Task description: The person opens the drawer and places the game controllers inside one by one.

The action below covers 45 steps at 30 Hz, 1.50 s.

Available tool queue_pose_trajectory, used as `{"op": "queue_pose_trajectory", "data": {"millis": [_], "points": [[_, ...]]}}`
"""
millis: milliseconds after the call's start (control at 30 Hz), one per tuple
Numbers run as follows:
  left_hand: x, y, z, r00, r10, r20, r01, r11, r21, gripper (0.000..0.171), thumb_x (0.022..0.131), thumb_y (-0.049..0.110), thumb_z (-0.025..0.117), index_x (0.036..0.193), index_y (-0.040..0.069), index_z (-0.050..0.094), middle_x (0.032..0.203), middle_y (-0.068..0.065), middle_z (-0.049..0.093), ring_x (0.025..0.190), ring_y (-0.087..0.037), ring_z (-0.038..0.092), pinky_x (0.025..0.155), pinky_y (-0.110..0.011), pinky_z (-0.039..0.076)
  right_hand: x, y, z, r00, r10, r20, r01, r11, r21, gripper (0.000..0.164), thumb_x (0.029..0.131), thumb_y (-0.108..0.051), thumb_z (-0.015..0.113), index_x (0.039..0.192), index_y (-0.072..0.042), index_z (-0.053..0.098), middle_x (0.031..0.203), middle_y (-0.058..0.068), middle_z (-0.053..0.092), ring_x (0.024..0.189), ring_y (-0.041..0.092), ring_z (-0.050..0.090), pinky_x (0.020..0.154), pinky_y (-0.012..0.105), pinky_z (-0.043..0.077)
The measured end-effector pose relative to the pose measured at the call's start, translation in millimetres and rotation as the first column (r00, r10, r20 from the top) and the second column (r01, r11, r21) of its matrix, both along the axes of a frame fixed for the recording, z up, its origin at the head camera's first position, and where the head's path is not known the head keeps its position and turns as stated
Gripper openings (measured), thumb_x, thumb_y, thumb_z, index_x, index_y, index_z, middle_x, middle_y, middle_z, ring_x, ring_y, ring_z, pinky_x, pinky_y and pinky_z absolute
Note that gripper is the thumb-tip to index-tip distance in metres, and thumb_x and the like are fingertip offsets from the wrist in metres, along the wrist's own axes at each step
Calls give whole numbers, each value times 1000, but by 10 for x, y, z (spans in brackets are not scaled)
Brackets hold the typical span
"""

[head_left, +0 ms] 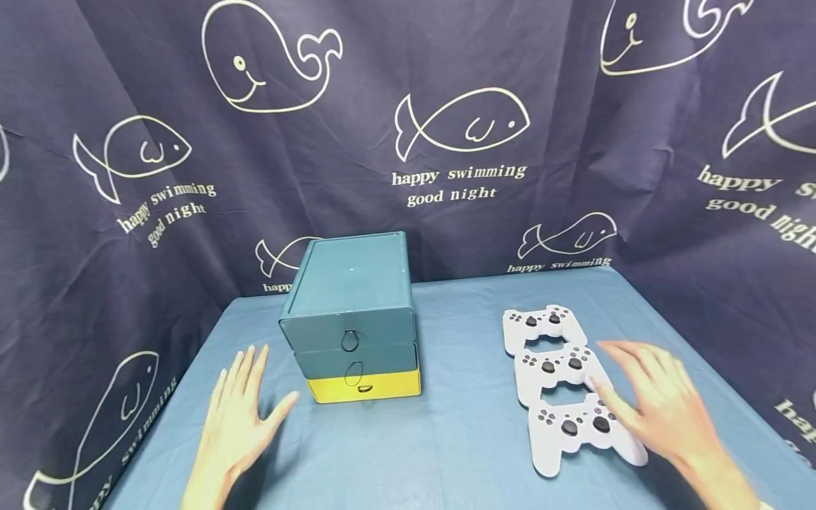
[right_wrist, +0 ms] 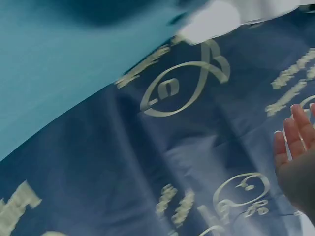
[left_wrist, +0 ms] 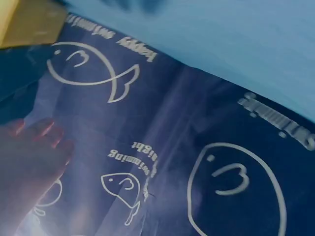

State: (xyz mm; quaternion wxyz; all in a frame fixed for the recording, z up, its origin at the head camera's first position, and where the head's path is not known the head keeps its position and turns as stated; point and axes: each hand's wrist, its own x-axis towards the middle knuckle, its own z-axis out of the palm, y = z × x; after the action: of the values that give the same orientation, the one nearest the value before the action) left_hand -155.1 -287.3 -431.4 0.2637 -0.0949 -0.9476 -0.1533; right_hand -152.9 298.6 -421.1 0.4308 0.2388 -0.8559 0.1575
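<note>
In the head view my left hand [head_left: 239,418] hovers with straight, spread fingers to the left of a stacked drawer box [head_left: 353,276]. The box has two teal drawers with thin loop pulls and a yellow drawer [head_left: 395,384] at the bottom; all look closed. On the right, three white game controllers lie in a column: far [head_left: 544,319], middle [head_left: 562,364] and near [head_left: 585,426]. Beside them is my right hand [head_left: 666,404], fingers extended, its thumb overlapping the controllers' right edges. Whether it touches them I cannot tell. Neither hand holds anything.
A blue cloth [head_left: 465,453] covers the table. Dark blue fabric [head_left: 459,227] with white fish and whale drawings hangs behind it and along both sides. The box stands close to the back fabric.
</note>
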Motion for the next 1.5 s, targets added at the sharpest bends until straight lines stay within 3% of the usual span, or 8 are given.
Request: {"op": "queue_pose_trajectory", "data": {"millis": [200, 300, 467, 767, 900, 1067, 1333, 1500], "points": [[-51, 221, 269, 1000, -12, -7, 14, 941, 337, 72, 99, 35, 70, 162, 20, 37, 162, -8, 40, 148, -35, 35, 115, -58, 29, -40, -580, 140, 950, 211, -231, -217, 976, -3, 51, 105, -41, 53, 105, 6, 73, 96, 15, 71, 88, 38, 62, 104, 29, 36], [-100, 311, 347, 996, -28, -79, 60, 901, 430, 65, 99, 24, 71, 158, 22, 45, 156, -4, 49, 144, -30, 43, 116, -44, 33, -48, -797, 142, 930, 278, -239, -279, 960, 31, 47, 106, -37, 52, 104, 5, 74, 96, 13, 70, 87, 35, 62, 102, 28, 37], [-166, 424, 419, 976, -61, -211, 164, 840, 517, 56, 97, 10, 71, 150, 20, 56, 145, -4, 60, 135, -15, 52, 110, -21, 33, -76, -1038, 62, 928, 311, -206, -303, 951, 67, 44, 106, -36, 52, 106, 2, 74, 99, 8, 70, 88, 30, 63, 89, 38, 43], [-311, 483, 491, 918, -91, -386, 317, 753, 576, 39, 92, -13, 67, 130, -3, 68, 119, -21, 72, 111, 5, 62, 97, -15, 43, -126, -1311, 7, 918, 361, -162, -355, 933, 65, 38, 104, -34, 54, 110, -2, 74, 101, 5, 70, 89, 26, 64, 84, 41, 47], [-386, 455, 513, 902, -90, -423, 348, 732, 586, 33, 91, -17, 66, 123, -8, 69, 112, -25, 72, 105, 4, 65, 93, -15, 46, -144, -1434, 33, 905, 390, -168, -384, 921, 66, 36, 103, -32, 56, 110, -2, 74, 100, 4, 69, 88, 24, 64, 78, 40, 50], [-413, 416, 550, 906, -98, -411, 350, 719, 601, 29, 93, -12, 68, 120, -4, 73, 109, -21, 74, 102, 1, 67, 90, -17, 48, -161, -1590, 59, 894, 413, -172, -410, 910, 59, 37, 105, -35, 54, 113, -4, 73, 102, 4, 70, 90, 24, 64, 79, 40, 50], [-435, 385, 592, 896, -111, -430, 363, 742, 564, 25, 93, -8, 70, 116, -1, 76, 106, -19, 76, 99, 0, 69, 87, -17, 49, -205, -1857, 143, 871, 476, -124, -482, 875, -30, 37, 106, -35, 55, 118, -4, 71, 107, 3, 70, 96, 23, 65, 86, 40, 51], [-440, 373, 596, 893, -104, -437, 359, 750, 555, 25, 93, -8, 70, 115, 0, 77, 104, -18, 76, 98, 1, 69, 86, -16, 49, -234, -2001, 194, 835, 550, 28, -538, 826, -167, 35, 104, -33, 61, 127, -7, 68, 111, 1, 70, 104, 19, 64, 92, 33, 50]]}}
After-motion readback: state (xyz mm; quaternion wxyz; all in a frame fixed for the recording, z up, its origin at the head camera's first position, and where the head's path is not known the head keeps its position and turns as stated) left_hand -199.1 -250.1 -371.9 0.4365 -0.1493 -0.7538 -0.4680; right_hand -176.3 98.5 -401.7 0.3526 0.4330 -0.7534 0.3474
